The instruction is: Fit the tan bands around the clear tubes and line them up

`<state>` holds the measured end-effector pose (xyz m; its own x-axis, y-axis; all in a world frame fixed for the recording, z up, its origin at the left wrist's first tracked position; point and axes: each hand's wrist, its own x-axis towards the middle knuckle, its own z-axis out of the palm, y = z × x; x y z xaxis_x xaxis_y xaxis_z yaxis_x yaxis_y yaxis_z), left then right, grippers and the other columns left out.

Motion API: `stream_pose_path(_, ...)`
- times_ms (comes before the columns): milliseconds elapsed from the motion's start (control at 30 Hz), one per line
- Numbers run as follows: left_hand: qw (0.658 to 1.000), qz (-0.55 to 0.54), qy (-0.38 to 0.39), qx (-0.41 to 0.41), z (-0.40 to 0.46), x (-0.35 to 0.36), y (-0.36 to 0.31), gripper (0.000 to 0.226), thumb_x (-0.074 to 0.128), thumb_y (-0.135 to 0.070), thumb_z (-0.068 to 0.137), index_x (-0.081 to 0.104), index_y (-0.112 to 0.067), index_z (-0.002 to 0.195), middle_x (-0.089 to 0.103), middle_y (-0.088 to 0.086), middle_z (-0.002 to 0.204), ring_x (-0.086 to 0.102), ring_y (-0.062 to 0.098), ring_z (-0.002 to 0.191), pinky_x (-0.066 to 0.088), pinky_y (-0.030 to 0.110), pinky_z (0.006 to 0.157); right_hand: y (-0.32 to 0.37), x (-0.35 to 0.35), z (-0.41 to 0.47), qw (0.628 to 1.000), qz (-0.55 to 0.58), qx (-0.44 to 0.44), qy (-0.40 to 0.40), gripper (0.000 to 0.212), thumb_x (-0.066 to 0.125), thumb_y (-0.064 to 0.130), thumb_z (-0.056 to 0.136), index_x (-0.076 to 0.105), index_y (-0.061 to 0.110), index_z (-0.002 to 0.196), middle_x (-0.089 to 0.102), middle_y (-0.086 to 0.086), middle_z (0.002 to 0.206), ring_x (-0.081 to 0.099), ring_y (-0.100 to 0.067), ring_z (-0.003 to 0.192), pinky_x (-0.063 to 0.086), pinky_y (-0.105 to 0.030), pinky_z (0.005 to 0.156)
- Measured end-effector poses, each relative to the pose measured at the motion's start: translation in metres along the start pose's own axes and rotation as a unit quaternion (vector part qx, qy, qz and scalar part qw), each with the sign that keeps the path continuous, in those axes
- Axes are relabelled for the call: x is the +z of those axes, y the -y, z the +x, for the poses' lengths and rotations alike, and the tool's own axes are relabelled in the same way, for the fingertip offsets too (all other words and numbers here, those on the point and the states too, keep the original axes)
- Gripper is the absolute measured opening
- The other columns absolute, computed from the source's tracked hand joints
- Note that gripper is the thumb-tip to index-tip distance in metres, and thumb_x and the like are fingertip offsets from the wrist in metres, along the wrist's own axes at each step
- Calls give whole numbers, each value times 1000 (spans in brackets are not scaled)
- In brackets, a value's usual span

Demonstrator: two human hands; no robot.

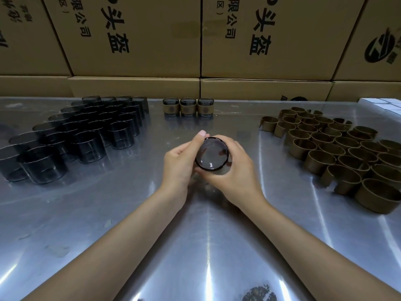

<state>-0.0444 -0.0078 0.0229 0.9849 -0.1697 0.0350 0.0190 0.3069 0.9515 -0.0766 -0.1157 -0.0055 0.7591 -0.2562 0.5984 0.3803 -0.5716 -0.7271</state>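
Observation:
Both my hands hold one clear tube (212,153) upright over the middle of the metal table, its open mouth facing me. My left hand (181,161) wraps its left side, thumb over the far rim. My right hand (235,168) curls round its right side; my fingers hide whether a band is on its wall. Three banded tubes (188,107) stand in a row at the back centre. Several bare dark-tinted tubes (86,129) are grouped at the left. Several tan bands (338,146) lie at the right.
Stacked cardboard boxes (134,40) with black print wall off the table's far edge. A white flat object (382,105) lies at the back right. The shiny metal table (195,246) reflects the light around my forearms.

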Motion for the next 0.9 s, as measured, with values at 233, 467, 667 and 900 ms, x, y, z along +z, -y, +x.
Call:
stream_pose_path(233, 997, 46, -3, 66, -5, 4, 5, 22, 77, -21, 80, 75, -18, 102, 76, -7, 90, 70, 4, 86, 54, 18, 72, -3, 1, -1, 999, -33, -1, -9, 64, 85, 18, 59, 60, 36, 115, 59, 13, 109, 56, -9, 108, 49, -32, 90)
stream_pose_path(467, 972, 167, 45, 160, -8, 4, 11, 50, 84, -15, 71, 66, -24, 117, 70, -5, 109, 66, 7, 104, 53, 24, 90, 0, -4, 0, 999, -38, 16, 14, 65, 78, 14, 62, 59, 27, 124, 57, 9, 114, 54, -9, 110, 45, -23, 92)
stream_pose_path(667, 962, 175, 162, 132, 3, -7, 5, 75, 86, -7, 65, 54, -22, 131, 68, -7, 116, 64, 1, 105, 50, 16, 88, -1, -10, 5, 994, 64, 81, 24, 58, 78, 0, 65, 62, 28, 114, 66, 2, 113, 62, -3, 100, 49, -19, 86)
stream_pose_path(900, 963, 107, 246, 40, 12, -27, -5, 59, 77, -23, 69, 61, -24, 126, 71, -5, 116, 66, 9, 107, 54, 24, 81, -4, -15, 7, 979, 175, 83, 62, 50, 79, -8, 69, 64, 32, 94, 71, 24, 83, 65, 8, 79, 47, -9, 68)
